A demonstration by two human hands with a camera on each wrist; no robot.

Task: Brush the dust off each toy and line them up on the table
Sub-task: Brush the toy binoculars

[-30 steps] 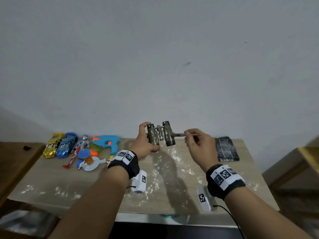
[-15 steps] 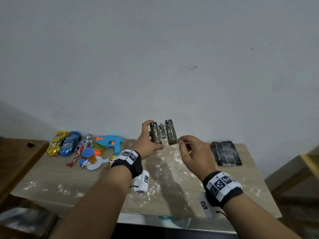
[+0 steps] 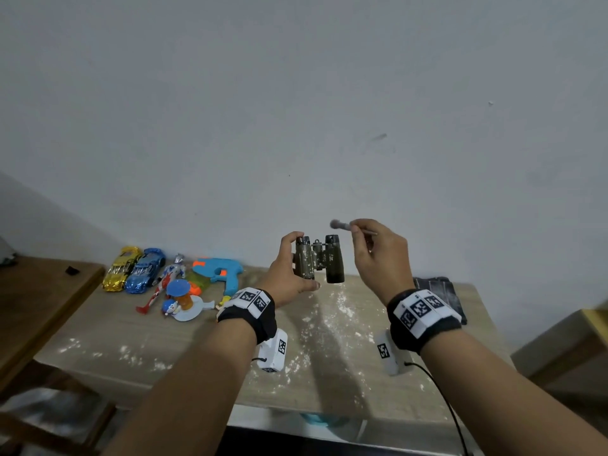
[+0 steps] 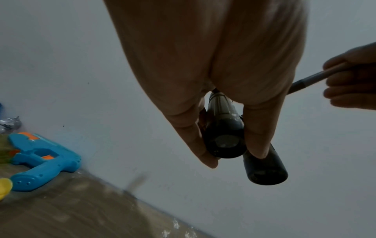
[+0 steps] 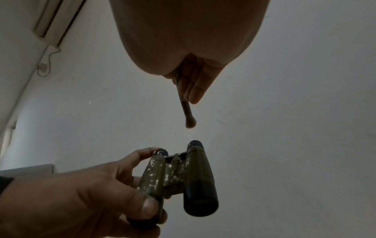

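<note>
My left hand (image 3: pixel 289 268) grips dark olive toy binoculars (image 3: pixel 320 261) by the left barrel, holding them upright above the table (image 3: pixel 230 357). White dust speckles the left barrel (image 5: pixel 152 175); the right barrel (image 5: pixel 200 185) looks cleaner. My right hand (image 3: pixel 378 255) pinches a small brush (image 3: pixel 342 225), its tuft (image 5: pixel 190 124) just above the eyepieces and not touching them. In the left wrist view my fingers (image 4: pixel 195 141) wrap one barrel of the binoculars (image 4: pixel 223 136) and the brush handle (image 4: pixel 313 78) shows at right.
Lined up at the table's back left are a gold car (image 3: pixel 120 268), a blue car (image 3: pixel 144 270), a red-and-silver figure (image 3: pixel 164 281), a blue water gun (image 3: pixel 217 274) and a small blue-capped toy (image 3: pixel 181 301). A dark folded cloth (image 3: pixel 437 291) lies back right. White powder is scattered over the tabletop.
My right hand lifted the brush from the right barrel's side to above the eyepieces. The binoculars stay in my left hand, now more upright.
</note>
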